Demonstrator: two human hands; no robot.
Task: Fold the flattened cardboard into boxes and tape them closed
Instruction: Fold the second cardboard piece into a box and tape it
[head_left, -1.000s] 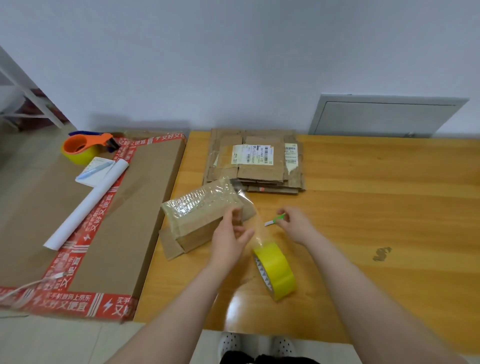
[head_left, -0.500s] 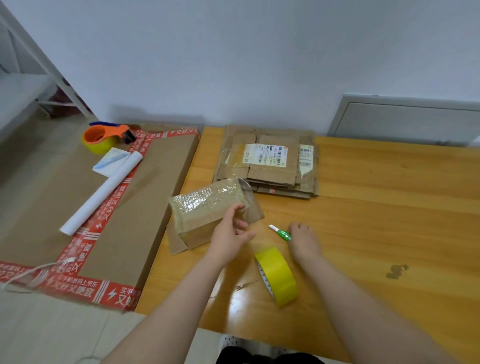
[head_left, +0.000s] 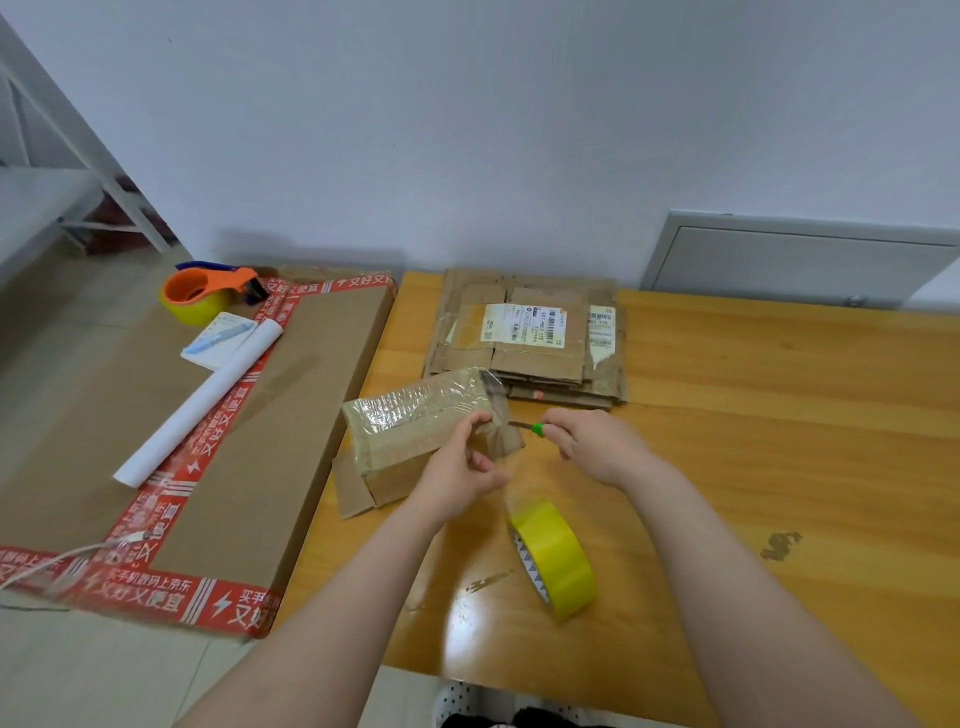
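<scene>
Cardboard, folded into a box (head_left: 410, 441) and wrapped in clear tape, lies by the table's (head_left: 779, 441) left edge, one loose flap touching the wood. The left hand (head_left: 457, 467) has its fingers curled, thumb and forefinger pinching the clear tape at the box's right end. The right hand (head_left: 597, 447) is closed around a green-handled cutter (head_left: 536, 428), blade pointed at that same tape, just beside the left thumb. The yellow tape roll (head_left: 553, 558) stands on its rim near the near edge, between the forearms. A stack of flattened cardboard (head_left: 530, 338) sits against the far edge, behind the box. A large flat carton (head_left: 270, 415) abuts the left edge, carrying an orange tape dispenser (head_left: 202, 291), a notepad (head_left: 218, 340) and a white paper roll (head_left: 202, 400).
</scene>
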